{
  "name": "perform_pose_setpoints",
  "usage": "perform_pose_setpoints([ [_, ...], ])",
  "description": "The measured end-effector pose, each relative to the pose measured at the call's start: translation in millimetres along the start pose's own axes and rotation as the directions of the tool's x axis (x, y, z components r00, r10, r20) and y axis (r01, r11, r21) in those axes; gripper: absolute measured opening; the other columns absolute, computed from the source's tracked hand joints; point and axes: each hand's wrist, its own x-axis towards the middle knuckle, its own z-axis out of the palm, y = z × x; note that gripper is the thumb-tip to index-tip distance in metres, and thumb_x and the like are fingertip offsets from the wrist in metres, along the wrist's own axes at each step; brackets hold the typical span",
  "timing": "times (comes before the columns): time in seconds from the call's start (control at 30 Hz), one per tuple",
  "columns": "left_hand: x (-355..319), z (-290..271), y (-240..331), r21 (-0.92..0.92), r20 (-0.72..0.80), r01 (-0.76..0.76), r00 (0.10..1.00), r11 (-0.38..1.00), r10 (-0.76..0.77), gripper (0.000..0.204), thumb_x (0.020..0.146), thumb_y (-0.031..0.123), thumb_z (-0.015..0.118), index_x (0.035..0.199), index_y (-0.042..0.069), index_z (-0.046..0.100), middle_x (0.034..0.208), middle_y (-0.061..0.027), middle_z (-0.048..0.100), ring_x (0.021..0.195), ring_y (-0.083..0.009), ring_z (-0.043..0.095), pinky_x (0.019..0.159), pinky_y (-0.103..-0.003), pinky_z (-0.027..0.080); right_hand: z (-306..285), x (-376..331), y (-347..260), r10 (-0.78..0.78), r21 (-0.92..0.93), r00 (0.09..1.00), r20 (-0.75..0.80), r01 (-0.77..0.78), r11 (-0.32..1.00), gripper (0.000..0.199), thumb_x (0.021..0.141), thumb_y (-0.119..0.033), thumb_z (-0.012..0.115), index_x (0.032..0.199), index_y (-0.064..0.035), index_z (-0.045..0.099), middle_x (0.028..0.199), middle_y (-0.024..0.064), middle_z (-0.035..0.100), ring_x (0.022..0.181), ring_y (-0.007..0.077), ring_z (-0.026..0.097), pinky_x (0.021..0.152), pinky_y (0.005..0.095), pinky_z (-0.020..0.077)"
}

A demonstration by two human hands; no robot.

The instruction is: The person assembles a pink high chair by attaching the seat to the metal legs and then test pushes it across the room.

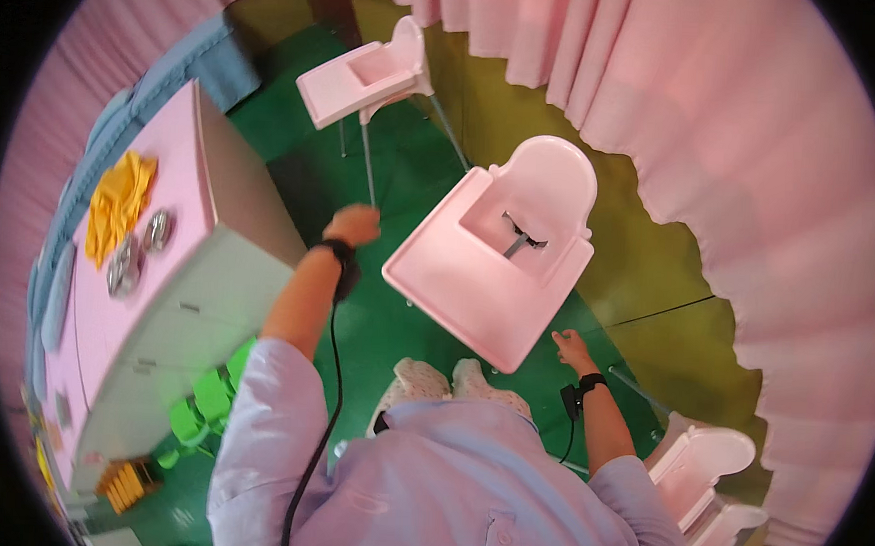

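Right in front of me stands a pink high chair with a wide tray and a rounded back. A dark harness strap lies on its seat. My left hand hovers to the left of the tray, its fingers curled in and nothing visible in them. On the other side, near the tray's close right corner, my right hand hangs with its fingers partly stretched and apart, holding nothing. Neither hand touches the chair. Each wrist wears a black band.
Farther off stands another pink high chair; more pink chairs sit at lower right. A pink-topped cabinet on the left bears yellow cloth and silver bundles. Small green seats stand beside it. Pink curtains hang right.
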Motion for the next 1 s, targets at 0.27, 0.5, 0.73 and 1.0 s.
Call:
perform_pose_setpoints([
  [0.27, 82, 107, -17, -0.32, 0.268, 0.075, 0.963, 0.944, 0.014, 0.063, 0.069, 0.035, 0.063, 0.116, 0.0, 0.042, 0.115, -0.0211, 0.047, 0.107, -0.0328, 0.045, 0.088, -0.039, 0.037, 21, 45, -45, 0.117, 0.503, 0.992, -0.057, -0.073, 0.861, 0.073, 0.073, -0.037, 0.064, 0.124, -0.0015, 0.026, 0.114, 0.0146, 0.045, 0.103, 0.0249, 0.045, 0.084, 0.0428, 0.0388],
  [0.5, 166, 136, -18, -0.573, 0.384, 0.132, 0.915, 0.809, 0.124, 0.088, 0.059, 0.03, 0.075, 0.125, -0.005, 0.028, 0.12, -0.0215, 0.041, 0.109, -0.0299, 0.043, 0.089, -0.036, 0.037, 30, 80, -11, 0.18, 0.668, 0.982, -0.064, -0.092, 0.738, 0.05, 0.067, 0.0, 0.066, 0.112, -0.0026, 0.044, 0.102, 0.0084, 0.054, 0.093, 0.0219, 0.052, 0.076, 0.0332, 0.0424],
  [0.73, 212, 124, -3, -0.672, 0.438, 0.13, 0.864, 0.729, 0.249, 0.096, 0.048, 0.019, 0.081, 0.124, -0.003, 0.028, 0.121, -0.0188, 0.041, 0.109, -0.0287, 0.043, 0.091, -0.034, 0.036, 37, 58, -50, 0.154, 0.415, 0.978, -0.141, -0.083, 0.906, 0.051, 0.065, -0.001, 0.066, 0.113, -0.0038, 0.046, 0.105, 0.01, 0.054, 0.095, 0.0219, 0.051, 0.076, 0.0331, 0.0445],
  [1.0, 233, 128, 61, -0.71, 0.388, 0.074, 0.87, 0.7, 0.303, 0.087, 0.039, 0.005, 0.08, 0.114, -0.002, 0.038, 0.105, -0.0159, 0.053, 0.098, -0.0263, 0.05, 0.086, -0.033, 0.041, 19, 68, 8, 0.18, 0.257, 0.917, -0.355, -0.089, 0.962, 0.052, 0.065, -0.001, 0.066, 0.113, -0.0012, 0.046, 0.105, 0.0108, 0.054, 0.096, 0.0214, 0.052, 0.082, 0.0302, 0.0413],
])
